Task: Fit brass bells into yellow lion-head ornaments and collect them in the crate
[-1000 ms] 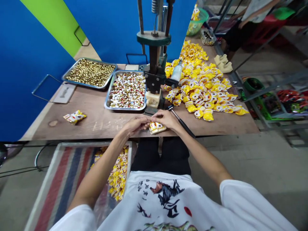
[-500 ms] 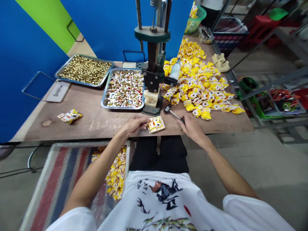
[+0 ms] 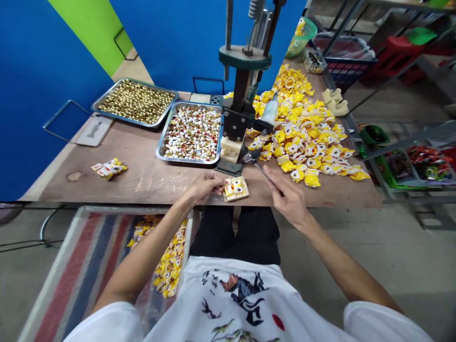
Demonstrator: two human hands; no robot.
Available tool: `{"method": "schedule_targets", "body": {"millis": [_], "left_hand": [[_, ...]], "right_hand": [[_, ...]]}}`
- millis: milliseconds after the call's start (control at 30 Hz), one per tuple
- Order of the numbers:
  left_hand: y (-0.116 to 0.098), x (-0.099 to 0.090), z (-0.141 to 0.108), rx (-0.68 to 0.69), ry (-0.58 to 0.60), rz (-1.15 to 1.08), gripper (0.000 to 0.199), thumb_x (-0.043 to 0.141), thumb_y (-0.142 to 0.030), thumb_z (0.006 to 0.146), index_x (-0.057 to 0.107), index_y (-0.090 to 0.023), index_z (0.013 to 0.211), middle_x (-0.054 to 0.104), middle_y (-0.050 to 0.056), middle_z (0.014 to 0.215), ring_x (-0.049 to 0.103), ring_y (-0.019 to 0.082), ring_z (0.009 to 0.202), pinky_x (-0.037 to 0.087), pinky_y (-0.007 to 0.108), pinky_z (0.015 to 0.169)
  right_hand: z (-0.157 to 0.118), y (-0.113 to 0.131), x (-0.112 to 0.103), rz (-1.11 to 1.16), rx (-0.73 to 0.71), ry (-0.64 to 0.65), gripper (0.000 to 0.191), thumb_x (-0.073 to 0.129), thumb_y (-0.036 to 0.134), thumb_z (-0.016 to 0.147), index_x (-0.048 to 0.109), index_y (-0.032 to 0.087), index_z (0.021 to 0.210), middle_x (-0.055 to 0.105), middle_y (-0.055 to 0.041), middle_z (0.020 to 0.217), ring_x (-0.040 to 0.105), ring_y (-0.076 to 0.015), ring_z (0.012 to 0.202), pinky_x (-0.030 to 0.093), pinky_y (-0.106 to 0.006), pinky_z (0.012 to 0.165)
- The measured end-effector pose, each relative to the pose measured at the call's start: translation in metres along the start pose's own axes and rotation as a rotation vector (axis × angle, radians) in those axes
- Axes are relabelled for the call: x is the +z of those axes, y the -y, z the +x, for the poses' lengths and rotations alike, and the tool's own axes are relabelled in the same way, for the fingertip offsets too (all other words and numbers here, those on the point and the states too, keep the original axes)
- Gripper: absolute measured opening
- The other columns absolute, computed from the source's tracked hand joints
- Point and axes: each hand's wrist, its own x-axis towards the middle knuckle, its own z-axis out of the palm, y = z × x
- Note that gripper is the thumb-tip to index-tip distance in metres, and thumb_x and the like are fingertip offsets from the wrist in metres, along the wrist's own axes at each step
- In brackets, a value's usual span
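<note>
A yellow and white animal-face piece lies in a pale block at the table's front edge. The fingers of my left hand pinch its left side. My right hand is closed round the dark handle of a small hammer, whose head is raised to the right of the block, in front of the press. Behind the block stands a metal tray of small white, red and gold parts. Another yellow and white piece rests alone at the left.
A tray of gold parts stands at the back left. Yellow pieces are heaped right of the press, with a clear bottle beside them. Below the table's front edge is a box of more pieces. Blue panels stand behind.
The view has shifted a little, so the table sits further right. My right hand has lifted the hammer slightly, and its head is blurred. My left hand still holds the piece on the block.
</note>
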Motion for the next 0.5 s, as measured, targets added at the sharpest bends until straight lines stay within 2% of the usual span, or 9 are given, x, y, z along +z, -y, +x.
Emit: {"method": "schedule_targets", "body": {"millis": [67, 133, 167, 233, 300, 367, 400, 433, 500], "left_hand": [[0.0, -0.001, -0.006, 0.009, 0.03, 0.019, 0.035, 0.097, -0.04, 0.075, 0.074, -0.013, 0.074, 0.074, 0.007, 0.067, 0.063, 0.012, 0.056, 0.055, 0.024, 0.059], [-0.005, -0.013, -0.011, 0.056, 0.041, 0.045, 0.036, 0.095, -0.044, 0.077, 0.075, -0.014, 0.081, 0.076, 0.008, 0.072, 0.065, 0.013, 0.058, 0.056, 0.026, 0.06], [-0.012, -0.026, -0.011, 0.094, 0.015, 0.066, 0.037, 0.093, -0.046, 0.08, 0.075, -0.014, 0.088, 0.077, 0.008, 0.076, 0.066, 0.015, 0.059, 0.056, 0.027, 0.061], [-0.033, -0.068, -0.007, 0.209, -0.172, 0.146, 0.035, 0.085, -0.045, 0.087, 0.075, -0.015, 0.102, 0.078, 0.008, 0.08, 0.068, 0.018, 0.061, 0.057, 0.031, 0.062], [-0.064, -0.124, 0.005, 0.344, -0.535, 0.314, 0.027, 0.074, -0.038, 0.094, 0.073, -0.014, 0.108, 0.076, 0.007, 0.081, 0.068, 0.02, 0.064, 0.057, 0.033, 0.066], [-0.098, -0.183, 0.024, 0.439, -0.931, 0.575, 0.02, 0.063, -0.028, 0.097, 0.074, -0.013, 0.105, 0.076, 0.009, 0.086, 0.069, 0.022, 0.075, 0.058, 0.035, 0.078], [-0.114, -0.208, 0.036, 0.456, -1.005, 0.699, 0.018, 0.062, -0.025, 0.096, 0.074, -0.013, 0.103, 0.077, 0.011, 0.091, 0.07, 0.023, 0.084, 0.057, 0.037, 0.088], [-0.128, -0.229, 0.05, 0.46, -1.014, 0.758, 0.015, 0.063, -0.022, 0.094, 0.075, -0.014, 0.099, 0.077, 0.011, 0.092, 0.069, 0.024, 0.089, 0.056, 0.038, 0.095], [-0.15, -0.256, 0.076, 0.464, -0.933, 0.825, 0.007, 0.07, -0.021, 0.088, 0.076, -0.017, 0.09, 0.076, 0.009, 0.088, 0.068, 0.025, 0.092, 0.054, 0.039, 0.1]], "right_hand": [[-0.008, -0.007, -0.004, 0.012, 0.024, -0.103, 0.071, 0.054, 0.01, 0.11, 0.051, 0.038, 0.174, 0.075, -0.0063, 0.149, 0.075, -0.0269, 0.129, 0.06, -0.044, 0.119], [-0.023, -0.022, -0.001, -0.073, 0.04, -0.075, 0.072, 0.053, 0.008, 0.108, 0.052, 0.04, 0.173, 0.076, -0.0069, 0.144, 0.075, -0.0277, 0.127, 0.06, -0.045, 0.115], [-0.031, -0.033, 0.003, -0.145, 0.06, -0.051, 0.073, 0.053, 0.008, 0.107, 0.053, 0.04, 0.173, 0.076, -0.008, 0.139, 0.075, -0.0285, 0.124, 0.061, -0.045, 0.111], [-0.044, -0.056, 0.014, -0.294, 0.086, -0.03, 0.075, 0.053, 0.007, 0.104, 0.055, 0.039, 0.171, 0.074, -0.0101, 0.129, 0.074, -0.0298, 0.116, 0.062, -0.045, 0.101], [-0.051, -0.073, 0.026, -0.399, 0.083, -0.051, 0.072, 0.055, 0.008, 0.102, 0.06, 0.036, 0.168, 0.072, -0.0114, 0.124, 0.072, -0.0309, 0.112, 0.06, -0.046, 0.097], [-0.05, -0.079, 0.035, -0.457, 0.07, -0.102, 0.063, 0.057, 0.011, 0.103, 0.066, 0.032, 0.161, 0.072, -0.0123, 0.122, 0.07, -0.0322, 0.112, 0.058, -0.048, 0.098], [-0.048, -0.078, 0.038, -0.476, 0.069, -0.124, 0.057, 0.057, 0.013, 0.105, 0.069, 0.03, 0.158, 0.072, -0.0129, 0.122, 0.069, -0.0328, 0.112, 0.056, -0.048, 0.098], [-0.045, -0.076, 0.041, -0.485, 0.072, -0.141, 0.052, 0.057, 0.015, 0.106, 0.07, 0.028, 0.155, 0.071, -0.0136, 0.122, 0.069, -0.0332, 0.113, 0.056, -0.048, 0.097], [-0.039, -0.07, 0.045, -0.48, 0.083, -0.165, 0.046, 0.056, 0.018, 0.109, 0.071, 0.024, 0.151, 0.071, -0.0146, 0.122, 0.068, -0.0331, 0.113, 0.055, -0.047, 0.096]]}}
